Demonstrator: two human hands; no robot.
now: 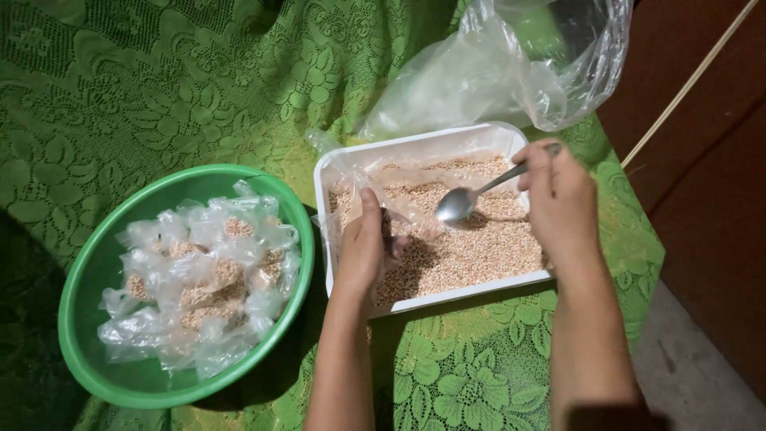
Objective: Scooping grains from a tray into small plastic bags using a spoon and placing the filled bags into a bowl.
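Head view: the right hand (pixel 562 203) grips the handle of a metal spoon (pixel 463 203), fingers pressed together around the handle's end, the bowl of the spoon hanging just above the pale grain (pixel 479 247) that fills a white rectangular tray (pixel 335 164). The left hand (pixel 363 247) is at the near left part of the tray, its fingers (pixel 399 243) curled and seemingly pinching the mouth of a small clear bag (pixel 375 187) that stands in the grain; how firm that pinch is cannot be told, since the hand hides most of it. A clear plastic sheet lines the tray and folds over its left rim. Left of the tray, well apart from both hands, a green bowl (pixel 88 263) holds a heap of small filled packets (pixel 199 279). Behind the tray lies a large crumpled plastic bag (pixel 495 72), open and empty as far as can be seen. All rests on a desk under a green lace cloth (pixel 120 96). The likely trouble, as a judgement: the small bag's mouth is limp and narrow, so a tipped spoon could shed grain beside it, and the tray sits near the desk's right edge, where a nudge from the right forearm might shift it.
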